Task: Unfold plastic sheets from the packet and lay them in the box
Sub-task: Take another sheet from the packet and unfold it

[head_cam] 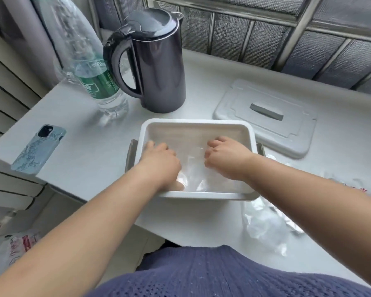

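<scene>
A white rectangular box (197,122) stands on the white table in front of me. A clear plastic sheet (193,168) lies inside it, wrinkled and shiny. Both my hands are down in the box on the sheet. My left hand (159,161) presses the sheet near the left wall, with its thumb by the near wall. At the right side my right hand (225,155) has its fingers bent down and their tips on the sheet. More crumpled clear plastic (263,226) lies on the table to the right of the box, partly under my right forearm.
The box's white lid (266,116) lies flat at the back right. Behind the box stand a dark kettle (156,67) and a clear water bottle (94,82). A phone (39,146) rests near the table's left edge. A window grille runs along the back.
</scene>
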